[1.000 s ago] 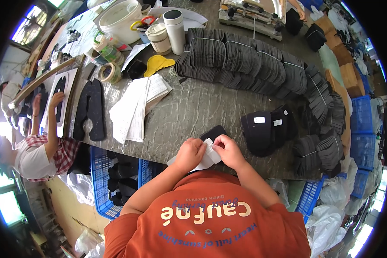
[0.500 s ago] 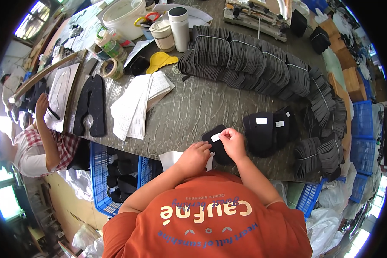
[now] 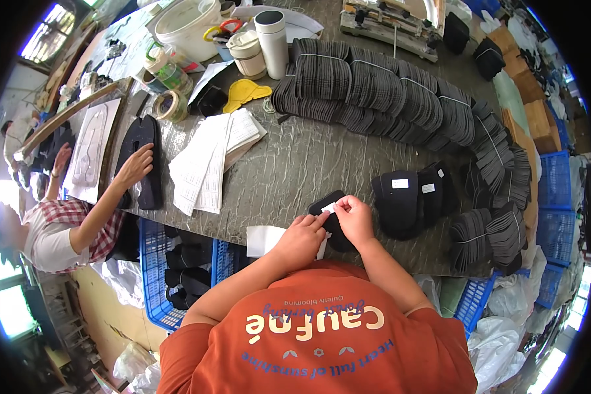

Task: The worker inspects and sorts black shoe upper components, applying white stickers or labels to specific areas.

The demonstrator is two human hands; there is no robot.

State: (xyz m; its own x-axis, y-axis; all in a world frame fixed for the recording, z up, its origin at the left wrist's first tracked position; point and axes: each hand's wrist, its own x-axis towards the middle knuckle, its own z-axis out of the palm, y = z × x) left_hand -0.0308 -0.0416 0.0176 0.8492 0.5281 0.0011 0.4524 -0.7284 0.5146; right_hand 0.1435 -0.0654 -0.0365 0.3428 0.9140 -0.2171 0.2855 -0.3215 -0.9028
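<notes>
Leaning in well to the left of the grip, a co-worker's hand (image 3: 136, 166) rests flat on a black sole-shaped piece (image 3: 144, 161) on the grey worktable (image 3: 295, 164). Nearer, just left of the grip, a white sheet (image 3: 262, 240) lies at the table edge. The person's left hand (image 3: 300, 240) and right hand (image 3: 354, 217) meet over a black insole (image 3: 326, 203), fingertips of both pinched together on a small white label (image 3: 328, 208) against it. Just right of the grip lie stacked black insoles with white labels (image 3: 400, 197), with bundles of tied black insoles (image 3: 486, 236) beyond.
</notes>
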